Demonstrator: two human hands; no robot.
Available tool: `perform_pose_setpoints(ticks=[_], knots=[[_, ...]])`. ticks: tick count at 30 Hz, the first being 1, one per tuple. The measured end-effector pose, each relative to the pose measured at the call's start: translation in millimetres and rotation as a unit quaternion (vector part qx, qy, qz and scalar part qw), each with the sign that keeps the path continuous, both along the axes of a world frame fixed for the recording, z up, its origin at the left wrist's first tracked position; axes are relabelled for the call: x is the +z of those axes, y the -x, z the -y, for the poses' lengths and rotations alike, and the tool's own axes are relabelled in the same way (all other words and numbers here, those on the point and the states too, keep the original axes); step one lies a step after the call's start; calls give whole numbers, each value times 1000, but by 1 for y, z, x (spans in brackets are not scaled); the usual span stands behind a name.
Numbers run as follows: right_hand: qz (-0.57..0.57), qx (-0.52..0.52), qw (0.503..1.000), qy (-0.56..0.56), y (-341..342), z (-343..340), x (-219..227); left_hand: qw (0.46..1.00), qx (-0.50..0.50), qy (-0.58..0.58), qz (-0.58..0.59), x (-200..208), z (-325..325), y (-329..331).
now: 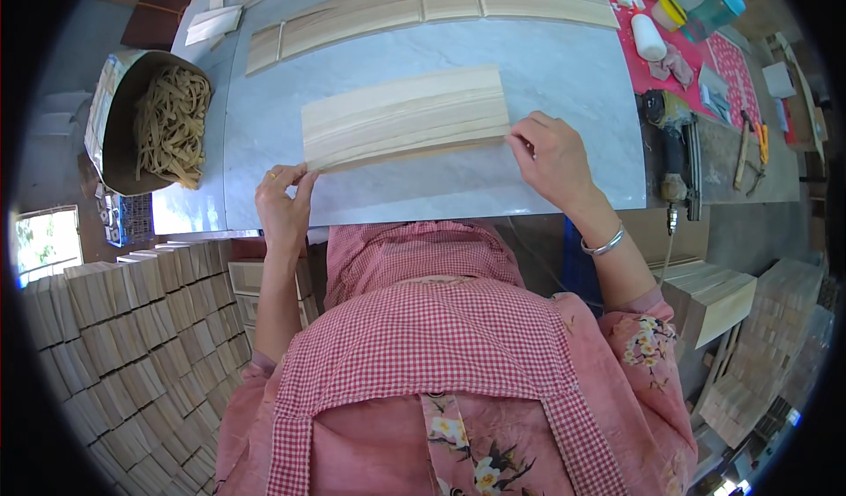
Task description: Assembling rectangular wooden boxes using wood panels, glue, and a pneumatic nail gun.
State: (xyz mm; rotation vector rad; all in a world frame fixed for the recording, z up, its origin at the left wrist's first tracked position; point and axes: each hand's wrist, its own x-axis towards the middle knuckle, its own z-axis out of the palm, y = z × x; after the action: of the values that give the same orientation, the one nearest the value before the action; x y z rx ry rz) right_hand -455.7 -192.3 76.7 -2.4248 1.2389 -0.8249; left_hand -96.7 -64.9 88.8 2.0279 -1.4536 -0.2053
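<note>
A pale wooden board (405, 113) with streaked grain lies on the grey-white marbled tabletop (441, 188) in front of me. My left hand (284, 198) pinches its near left corner between thumb and fingers. At the near right corner, my right hand (551, 154) is closed with the fingertips on the wood. A narrow brownish line runs along the board's near edge between the hands; whether it is a separate strip or the board's own side, I cannot tell. Farther back, a row of similar wooden boards (352, 22) lies end to end.
At left stands a bin (110, 144) of tangled tan bands (174, 126). A white bottle (648, 38), a teal jar (712, 13) and a yellow-rimmed cup (670, 11) sit at far right. A power drill (673, 157) hangs by the right edge. Stacked wood blocks (132, 329) fill the lower left.
</note>
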Motion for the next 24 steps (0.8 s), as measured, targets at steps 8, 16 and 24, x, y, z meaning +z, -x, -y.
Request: perform_pose_setpoints(ticks=[8,16,24], knots=[[54,29,998,-35,3,5,0,998,-24,10,50,-7,-3,-5],[30,29,989,-139,18,17,15,970,-19,-204,129,39,9,0],[245,-76,959,-121,-18,45,-15,939,-299,-19,169,55,87,105]])
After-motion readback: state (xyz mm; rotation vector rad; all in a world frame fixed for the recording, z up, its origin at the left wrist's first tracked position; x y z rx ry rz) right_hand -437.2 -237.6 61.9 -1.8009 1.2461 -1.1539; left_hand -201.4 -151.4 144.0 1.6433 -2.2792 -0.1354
